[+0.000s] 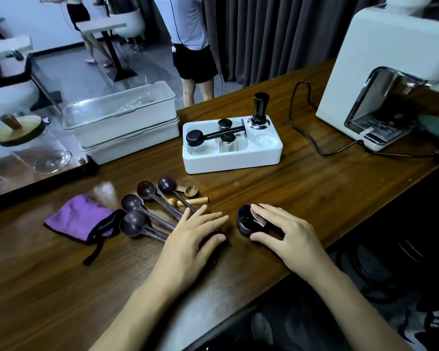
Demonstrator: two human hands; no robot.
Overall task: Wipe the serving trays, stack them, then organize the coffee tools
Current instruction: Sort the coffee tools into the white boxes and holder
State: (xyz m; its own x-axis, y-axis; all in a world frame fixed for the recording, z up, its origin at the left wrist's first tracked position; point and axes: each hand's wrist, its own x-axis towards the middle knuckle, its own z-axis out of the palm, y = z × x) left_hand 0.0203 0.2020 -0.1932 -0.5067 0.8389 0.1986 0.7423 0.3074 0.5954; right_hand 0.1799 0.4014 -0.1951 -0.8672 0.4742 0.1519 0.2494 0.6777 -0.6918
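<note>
Several dark wooden scoops [147, 211] lie fanned on the brown table [314, 188], with two pale wooden spoons [192, 196] behind them. My left hand [190, 239] lies flat over the scoop handles' ends and something dark beneath it. My right hand [281, 231] grips a round black puck-like tool [246, 221] between thumb and fingers. Beyond them, a white foam holder [232, 158] carries a black scoop [208, 135], two metal cups [226, 140] and an upright black tamper [260, 110]. A purple cloth [79, 216] lies at the left.
Two stacked white lidded boxes [127, 125] stand at the table's far left edge. A white coffee machine [390, 79] fills the right, its black cable [312, 138] looping across the table. A glass jar [31, 145] lies on the neighbouring counter. A person [193, 41] stands behind.
</note>
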